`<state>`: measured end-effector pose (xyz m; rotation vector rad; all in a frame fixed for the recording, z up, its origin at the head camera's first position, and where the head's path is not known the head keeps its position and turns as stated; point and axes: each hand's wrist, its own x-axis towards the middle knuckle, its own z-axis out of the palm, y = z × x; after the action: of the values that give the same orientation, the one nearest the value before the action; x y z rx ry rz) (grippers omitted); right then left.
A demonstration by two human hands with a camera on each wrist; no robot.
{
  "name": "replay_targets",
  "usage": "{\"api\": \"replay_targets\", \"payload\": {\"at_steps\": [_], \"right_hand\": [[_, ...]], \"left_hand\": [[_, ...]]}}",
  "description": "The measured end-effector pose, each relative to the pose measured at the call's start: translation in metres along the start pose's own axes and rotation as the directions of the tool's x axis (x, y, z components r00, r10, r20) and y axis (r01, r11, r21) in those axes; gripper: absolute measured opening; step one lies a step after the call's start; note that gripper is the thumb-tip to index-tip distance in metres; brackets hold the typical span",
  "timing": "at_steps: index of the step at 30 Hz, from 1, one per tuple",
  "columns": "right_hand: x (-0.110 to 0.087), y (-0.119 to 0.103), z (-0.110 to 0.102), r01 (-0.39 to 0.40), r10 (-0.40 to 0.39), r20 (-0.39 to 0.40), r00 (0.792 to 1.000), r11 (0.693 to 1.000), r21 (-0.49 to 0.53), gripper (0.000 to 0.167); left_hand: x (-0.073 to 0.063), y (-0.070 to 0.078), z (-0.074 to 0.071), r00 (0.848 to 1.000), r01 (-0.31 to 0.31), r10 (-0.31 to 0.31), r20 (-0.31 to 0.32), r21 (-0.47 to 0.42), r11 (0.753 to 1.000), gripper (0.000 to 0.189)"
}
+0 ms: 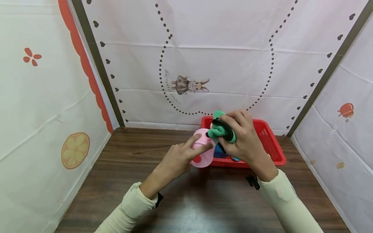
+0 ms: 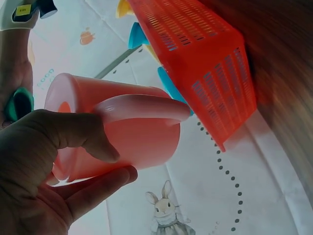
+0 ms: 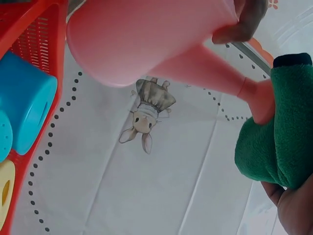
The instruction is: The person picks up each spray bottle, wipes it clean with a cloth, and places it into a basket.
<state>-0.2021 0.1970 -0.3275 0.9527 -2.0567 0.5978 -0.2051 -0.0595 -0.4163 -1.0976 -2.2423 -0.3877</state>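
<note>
A pink plastic watering can (image 1: 207,159), with a loop handle and a spout, is held up off the table. My left hand (image 1: 177,158) grips it at one end, thumb on one side and fingers on the other in the left wrist view. In my right hand (image 1: 243,136) is a bunched green cloth (image 1: 222,131) with a dark edge. The right wrist view shows this green cloth (image 3: 279,132) against the tip of the spout (image 3: 261,100). My right fingers are partly hidden by the cloth there.
Behind the hands, a red plastic basket (image 1: 269,140) stands at the table's back right. It holds a blue cup-like piece (image 3: 29,103), a yellow piece (image 3: 6,188) and other toys. Printed white sheets (image 1: 221,64) enclose the brown wooden table (image 1: 122,168).
</note>
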Motion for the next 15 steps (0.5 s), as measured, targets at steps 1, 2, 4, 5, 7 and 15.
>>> {"api": "replay_targets", "payload": {"at_steps": [1,2,4,5,7,15], "right_hand": [[-0.001,-0.001,0.000,0.011,-0.011,-0.005,1.000,1.000,-0.011,0.052],[-0.001,-0.001,-0.001,0.024,-0.025,-0.008,1.000,0.999,-0.022,0.053],[-0.001,-0.003,-0.001,0.051,-0.052,-0.014,0.999,0.998,-0.046,0.054],[-0.001,-0.003,-0.001,0.062,-0.063,-0.014,0.998,0.996,-0.057,0.055],[-0.001,-0.004,-0.001,0.085,-0.086,-0.013,0.996,0.994,-0.073,0.056],[0.003,0.001,-0.004,0.088,-0.088,-0.012,0.996,0.995,-0.050,0.052]], "left_hand": [[0.001,0.000,0.001,1.000,0.002,-0.002,0.003,-0.001,1.000,0.093],[0.003,0.001,0.001,1.000,0.006,-0.006,0.008,-0.004,1.000,0.094],[0.006,0.003,0.002,1.000,0.014,-0.014,0.025,0.000,1.000,0.095],[0.008,0.004,0.002,0.999,0.016,-0.016,0.033,0.005,1.000,0.096],[0.011,0.006,0.004,0.999,0.020,-0.020,0.046,0.017,1.000,0.098],[0.019,0.014,0.009,0.999,-0.016,0.016,0.049,0.004,1.000,0.095]]}}
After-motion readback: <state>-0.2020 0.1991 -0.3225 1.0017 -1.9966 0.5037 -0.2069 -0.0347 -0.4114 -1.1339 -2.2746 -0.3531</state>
